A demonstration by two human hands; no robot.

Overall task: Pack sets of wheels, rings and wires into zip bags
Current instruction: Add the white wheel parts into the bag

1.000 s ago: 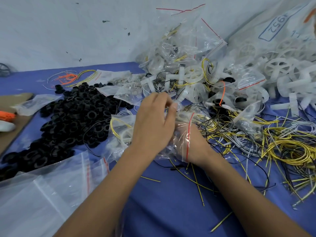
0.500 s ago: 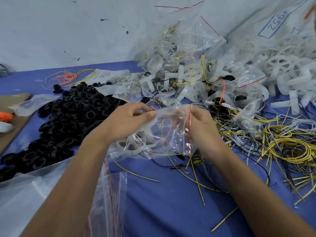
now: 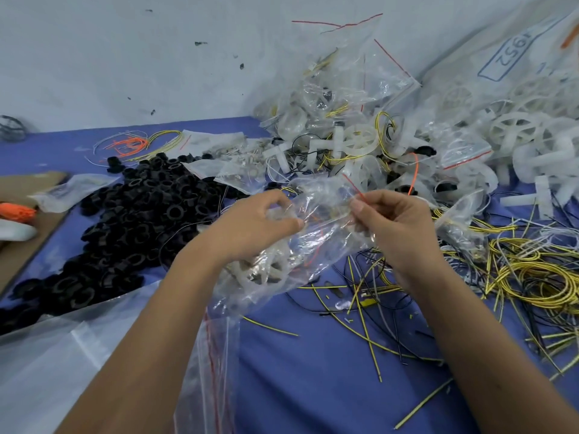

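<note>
bag: we see a clear, crinkly zip bag [image 3: 313,239] with a thin red seal line, held up between both hands over the middle of the table. A white spoked wheel [image 3: 266,270] sits in its lower left part; thin wire shows through the film, details blurred.
left hand: our left hand [image 3: 250,227] comes in from lower left, fingers curled, thumb and fingertips pinching the bag's left side.
right hand: our right hand [image 3: 391,223] comes in from lower right, thumb and forefinger pinching the bag's top edge by the red strip; other fingers curled under.
rings: matte black plastic rings [image 3: 131,220], short tube shapes, in a broad pile left of the hands.
wires: thin yellow, black and white wires [image 3: 517,270], some coiled, some cut straight, scattered right of the hands and below them.
packed bags: a heap of filled clear bags [image 3: 344,126] behind the hands, against the wall.
loose wheels: white plastic wheels with axle stubs [image 3: 517,133], far right, in front of a big clear sack [image 3: 507,57] with a blue stamped number.
empty bags: flat clear zip bags [image 3: 94,355] lower left, glossy, red seal lines.
surface: blue cloth table [image 3: 313,371].
room: pale wall [image 3: 125,57], scuffed with dark marks.
left edge: brown cardboard [image 3: 18,245] with an orange item [image 3: 15,211] on it, identity unclear.
</note>
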